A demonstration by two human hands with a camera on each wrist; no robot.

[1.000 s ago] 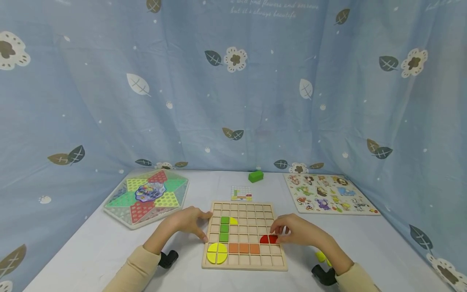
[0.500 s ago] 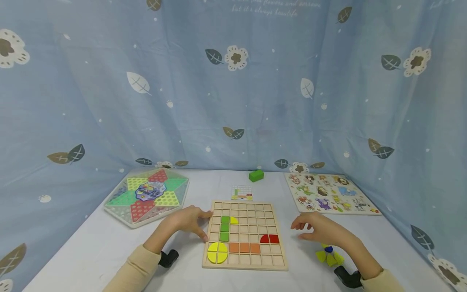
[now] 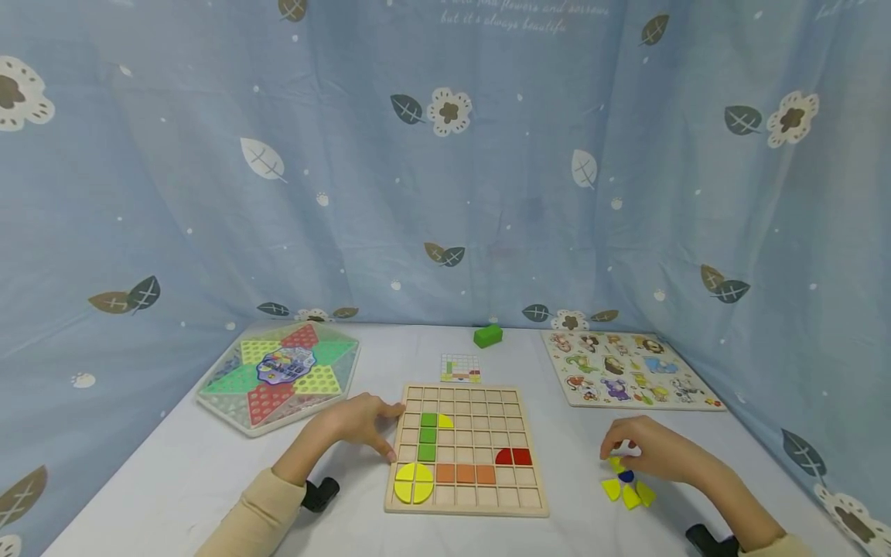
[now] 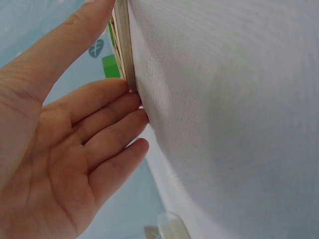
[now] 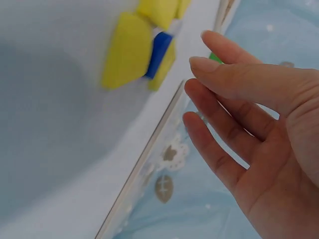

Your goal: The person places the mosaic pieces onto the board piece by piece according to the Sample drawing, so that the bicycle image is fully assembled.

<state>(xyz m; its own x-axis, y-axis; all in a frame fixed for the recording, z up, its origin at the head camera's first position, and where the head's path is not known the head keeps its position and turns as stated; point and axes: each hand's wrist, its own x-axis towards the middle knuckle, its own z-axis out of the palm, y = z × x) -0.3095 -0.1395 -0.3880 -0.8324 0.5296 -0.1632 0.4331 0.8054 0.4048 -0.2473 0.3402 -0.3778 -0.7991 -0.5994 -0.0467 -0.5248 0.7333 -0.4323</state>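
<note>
- Between the two hands, on the white desk: a wooden grid board, lying flat.
- Left hand: thumb and index finger spread wide along the board's left edge, fingertips touching it, fingers nearly straight, not curled round it.
- Just right of the left thumb: four yellow quarter-circles forming a disc.
- Rightward of the left fingers: a column of three green squares, with one yellow quarter-circle beside the farthest.
- Midway between the hands: a row of three orange squares.
- On the board's side toward the right hand: a red quarter-circle and a red square, adjoining.
- Right hand: fingers relaxed and slightly bent, thumb apart, holding nothing, near four loose yellow pieces around a blue piece.
- Beyond both hands: a pattern card and, farther, a green block.
- Beyond the right hand: an animal puzzle.
</note>
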